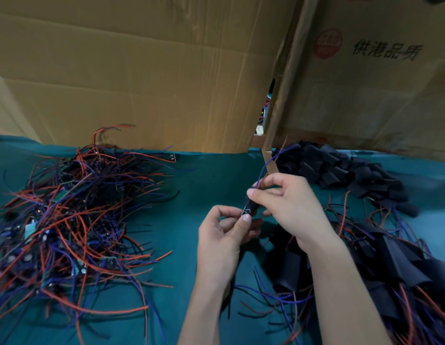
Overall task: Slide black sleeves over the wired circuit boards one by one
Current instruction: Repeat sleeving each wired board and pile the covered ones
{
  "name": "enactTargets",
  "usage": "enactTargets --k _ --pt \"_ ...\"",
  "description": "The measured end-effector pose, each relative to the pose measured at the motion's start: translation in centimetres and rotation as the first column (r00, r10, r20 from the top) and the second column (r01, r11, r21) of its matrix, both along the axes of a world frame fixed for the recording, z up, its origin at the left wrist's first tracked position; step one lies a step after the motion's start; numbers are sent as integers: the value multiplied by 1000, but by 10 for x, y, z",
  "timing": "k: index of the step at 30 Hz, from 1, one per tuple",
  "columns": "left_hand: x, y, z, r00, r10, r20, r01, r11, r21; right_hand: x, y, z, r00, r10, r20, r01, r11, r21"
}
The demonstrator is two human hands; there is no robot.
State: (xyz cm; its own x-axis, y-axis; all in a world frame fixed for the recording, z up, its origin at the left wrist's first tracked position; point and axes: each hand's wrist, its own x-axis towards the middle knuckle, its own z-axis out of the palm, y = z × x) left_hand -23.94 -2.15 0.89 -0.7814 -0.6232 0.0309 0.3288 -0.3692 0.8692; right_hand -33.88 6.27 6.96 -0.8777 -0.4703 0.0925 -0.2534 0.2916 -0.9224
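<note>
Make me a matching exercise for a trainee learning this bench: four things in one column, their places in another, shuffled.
Things:
1. Tangle of bare wired boards
2. Heap of empty black sleeves
3. Pile of sleeved boards
4. Board being sleeved

Places:
A. far right, by the cardboard
B. between both hands
C. left on the green cloth
D. near right, beside the right forearm

Pairs: 1-C, 2-A, 3-D, 4-B

Left hand (220,235): bare, no glove or ring.
Right hand (289,202): bare, no glove.
Forearms: bare, no sleeves visible.
Fingernails: short, unpainted.
</note>
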Motion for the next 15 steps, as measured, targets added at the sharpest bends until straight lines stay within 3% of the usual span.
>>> enactTargets --k 6,11,15 --pt "0 4 2 1000 -23 8 23 999 -26 1 -1 -2 997 72 -4 -71 996 58" --pt "3 3 6 997 -75 2 75 997 30 1 -1 -2 999 39 -29 -37 997 74" --pt "1 5 4 999 -38 35 39 998 -51 2 0 2 997 66 29 -67 997 41"
